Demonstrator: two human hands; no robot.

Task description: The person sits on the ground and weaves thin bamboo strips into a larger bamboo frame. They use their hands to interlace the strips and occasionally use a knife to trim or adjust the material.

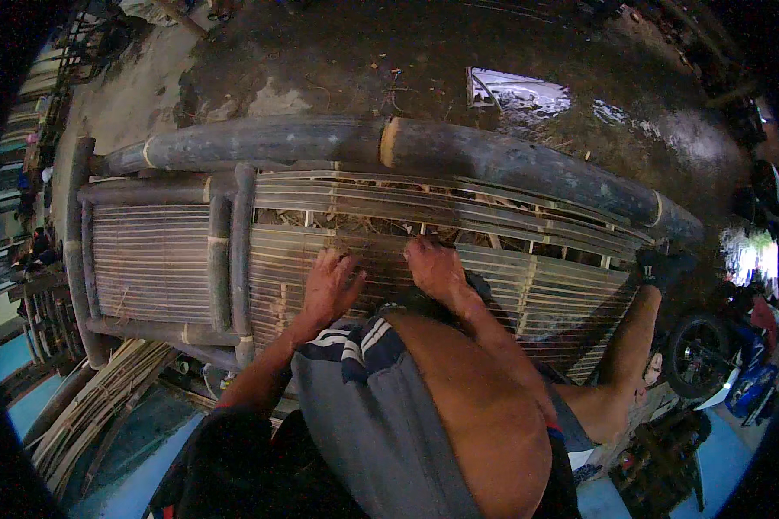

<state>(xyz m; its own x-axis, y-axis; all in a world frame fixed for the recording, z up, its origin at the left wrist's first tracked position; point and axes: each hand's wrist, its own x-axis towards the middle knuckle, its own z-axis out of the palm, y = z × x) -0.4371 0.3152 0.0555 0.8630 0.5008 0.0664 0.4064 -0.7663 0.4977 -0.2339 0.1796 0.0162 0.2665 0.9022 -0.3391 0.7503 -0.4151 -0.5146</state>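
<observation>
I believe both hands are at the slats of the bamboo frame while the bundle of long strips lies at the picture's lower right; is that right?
Not quite: the head view shows the bundle of long strips at the lower left, not the lower right. The left hand and right hand are at the slats of the bamboo frame.

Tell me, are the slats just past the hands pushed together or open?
Open: a long gap shows between slats beyond the left hand and right hand.
</observation>
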